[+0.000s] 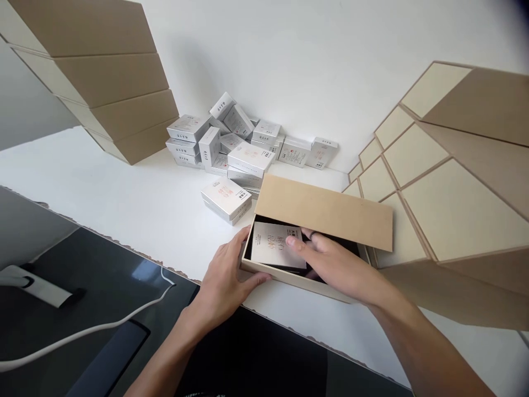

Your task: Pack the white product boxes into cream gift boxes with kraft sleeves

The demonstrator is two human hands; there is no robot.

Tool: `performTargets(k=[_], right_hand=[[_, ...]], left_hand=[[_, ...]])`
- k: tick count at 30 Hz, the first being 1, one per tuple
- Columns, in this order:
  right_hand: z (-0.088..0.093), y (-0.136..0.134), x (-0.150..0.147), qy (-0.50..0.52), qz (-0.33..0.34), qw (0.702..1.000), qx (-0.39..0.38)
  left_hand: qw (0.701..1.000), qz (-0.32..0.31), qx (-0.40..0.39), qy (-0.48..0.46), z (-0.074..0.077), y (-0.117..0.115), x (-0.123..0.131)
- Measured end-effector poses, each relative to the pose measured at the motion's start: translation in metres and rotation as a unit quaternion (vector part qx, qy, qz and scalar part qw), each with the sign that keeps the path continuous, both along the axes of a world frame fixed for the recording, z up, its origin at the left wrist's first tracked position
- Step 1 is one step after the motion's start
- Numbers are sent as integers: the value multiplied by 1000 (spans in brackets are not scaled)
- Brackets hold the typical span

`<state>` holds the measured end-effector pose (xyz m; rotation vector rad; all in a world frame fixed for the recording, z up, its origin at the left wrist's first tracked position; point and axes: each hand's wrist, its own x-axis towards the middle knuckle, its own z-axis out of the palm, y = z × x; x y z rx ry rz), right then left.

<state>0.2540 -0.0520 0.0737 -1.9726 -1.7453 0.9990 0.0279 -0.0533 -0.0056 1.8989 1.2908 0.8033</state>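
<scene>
An open tan cardboard box (289,277) with a dark lining sits near the front edge of the white table (124,193), its lid (322,209) leaning over the back. My left hand (225,275) grips the box's left front corner, fingers curled on the rim. My right hand (330,259), a dark ring on one finger, reaches into the box with fingers resting flat on a white printed card or small box (273,242) lying inside.
A heap of several small silver-white boxes (243,143) lies at the back against the wall. Stacks of tan flat boxes stand at left (103,82) and right (446,187). A white cable (103,325) runs over the dark surface below the table edge.
</scene>
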Motion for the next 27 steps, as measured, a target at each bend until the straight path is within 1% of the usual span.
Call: performTargets(k=[2,4,6,8,11,13,17,23,25,27], right_hand=[[-3,-2,0,45,-18,999,-18],[-4,-4,3,86,-30,994,-59],[-3,-4,8,96,-32,990,-96],[1,-4,11,71,-2,993,-89],[5,-3,9,59,74,994,-45],[6,-4,2,52,92,994,-33],[1,-9,-13,-34,42,998,-20],[-3,-13,-18,-42,27,999,-19],[-2,-12,-18,-56,25,998,-27],[1,-12,-20,-67,22,997,-41]], left_hand=[[1000,6,1,-2,-2,0,0],[1000,10,-1,-2,-4,1,-1],[1000,11,-4,-2,-6,2,-1],[1000,11,-5,-2,-6,2,-1],[1000,11,-10,6,-4,2,0],[1000,11,-21,9,-2,1,0],[999,18,-44,-8,0,0,1],[998,22,-55,-25,4,1,2],[998,8,-64,-26,8,2,-1],[995,-31,-86,-27,14,2,-8]])
